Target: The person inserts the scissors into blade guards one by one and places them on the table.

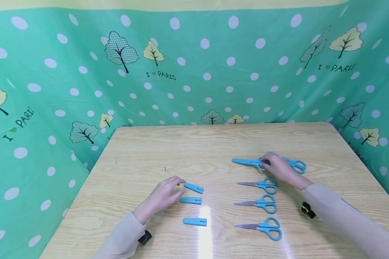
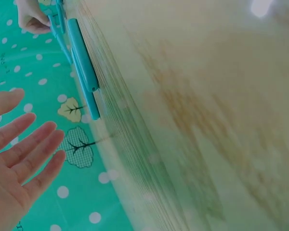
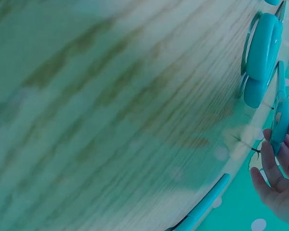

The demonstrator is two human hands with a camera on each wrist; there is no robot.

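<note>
My right hand [image 1: 277, 167] pinches the blue handle of a pair of scissors [image 1: 246, 161] whose blades sit inside a blue cover. In the right wrist view, thumb and fingers hold that handle [image 3: 281, 122]. Partly behind the hand lies another covered pair of scissors [image 1: 296, 164]. My left hand [image 1: 163, 194] hovers with loosely spread fingers beside the farthest loose blue blade cover [image 1: 193, 187]; the left wrist view shows its fingers [image 2: 33, 149] holding nothing. Two more blade covers, a middle one [image 1: 190, 200] and a nearer one [image 1: 195, 222], lie closer to me.
Bare-bladed scissors lie in a column right of the covers: a far pair [image 1: 267, 185], a middle pair [image 1: 265, 204] and a near pair [image 1: 269, 228]. All rest on a wood-grain table [image 1: 142, 151]. A green dotted curtain [image 1: 194, 54] hangs behind and along the sides.
</note>
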